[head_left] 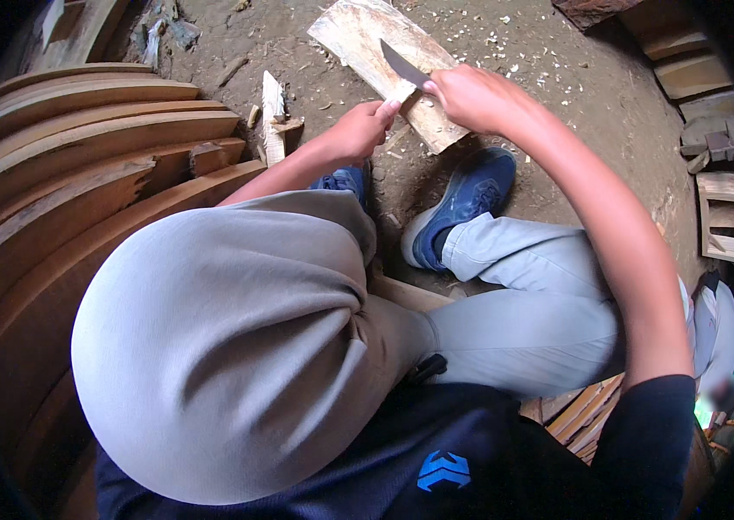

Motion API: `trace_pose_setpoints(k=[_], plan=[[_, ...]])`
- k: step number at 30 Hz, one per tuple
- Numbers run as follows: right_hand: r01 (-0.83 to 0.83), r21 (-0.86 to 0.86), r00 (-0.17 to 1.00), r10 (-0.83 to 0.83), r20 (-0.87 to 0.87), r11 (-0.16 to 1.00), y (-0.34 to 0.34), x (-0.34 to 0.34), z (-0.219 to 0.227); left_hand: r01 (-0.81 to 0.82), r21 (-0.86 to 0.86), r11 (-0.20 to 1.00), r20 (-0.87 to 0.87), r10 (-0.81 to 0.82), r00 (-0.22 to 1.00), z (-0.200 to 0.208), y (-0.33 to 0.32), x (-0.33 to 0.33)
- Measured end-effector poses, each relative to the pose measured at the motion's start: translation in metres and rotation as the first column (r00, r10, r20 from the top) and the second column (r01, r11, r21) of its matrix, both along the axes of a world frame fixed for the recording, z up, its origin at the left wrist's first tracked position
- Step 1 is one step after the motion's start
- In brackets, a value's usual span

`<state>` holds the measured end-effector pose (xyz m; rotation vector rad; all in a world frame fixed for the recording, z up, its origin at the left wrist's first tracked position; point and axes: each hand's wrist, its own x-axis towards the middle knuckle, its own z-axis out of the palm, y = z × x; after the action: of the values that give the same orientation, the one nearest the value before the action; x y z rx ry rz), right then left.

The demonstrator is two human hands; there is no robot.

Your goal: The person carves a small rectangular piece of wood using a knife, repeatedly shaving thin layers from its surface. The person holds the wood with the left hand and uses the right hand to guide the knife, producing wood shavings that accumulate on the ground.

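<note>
A: Specify the colour of the knife (402,64) at the right hand (473,99).
B: Blade, dark grey.
A: Wood piece (401,91) at the left hand (363,130)?
B: Pale cream.
A: Board (363,39) at both hands?
B: Cream, mottled tan and brown.
A: Planks (124,133) left of the left hand?
B: Banded, tan and brown.
A: Shoe (473,192) below the right hand?
B: Blue upper, pale sole.
A: Floor (597,91) right of the right hand?
B: Brown, speckled with whitish chips.

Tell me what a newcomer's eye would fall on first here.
Probably the dark knife in the right hand, over the pale board at top centre. Next, the left hand holding a small wood piece close to the knife; then the planks stacked along the left side.
</note>
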<state>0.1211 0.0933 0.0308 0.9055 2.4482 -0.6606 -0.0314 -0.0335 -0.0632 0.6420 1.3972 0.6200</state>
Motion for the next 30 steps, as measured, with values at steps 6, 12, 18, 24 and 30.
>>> trace_pose_setpoints(k=[6, 12, 18, 24, 30], plan=[[0.032, -0.026, 0.996, -0.034, -0.078, 0.999, 0.01, -0.001, -0.026, -0.027, 0.112, 0.993, 0.014, 0.026, 1.0, -0.024, 0.0, 0.001], [0.088, 0.053, 0.995, -0.084, -0.061, 0.995, 0.002, 0.024, -0.005, -0.002, 0.047, 0.999, -0.052, 0.005, 0.999, -0.005, -0.003, 0.007], [0.021, 0.066, 1.0, -0.022, 0.019, 0.998, -0.009, 0.035, -0.001, 0.019, 0.069, 0.997, -0.114, -0.011, 0.993, 0.003, -0.005, 0.008], [0.039, 0.056, 0.999, -0.04, 0.016, 0.998, -0.015, 0.034, 0.008, 0.059, 0.104, 0.993, -0.187, -0.039, 0.982, -0.008, -0.004, 0.009], [0.085, 0.08, 0.994, -0.091, 0.068, 0.993, -0.026, 0.023, 0.011, 0.094, 0.171, 0.981, -0.307, -0.038, 0.951, -0.02, -0.004, 0.013]])
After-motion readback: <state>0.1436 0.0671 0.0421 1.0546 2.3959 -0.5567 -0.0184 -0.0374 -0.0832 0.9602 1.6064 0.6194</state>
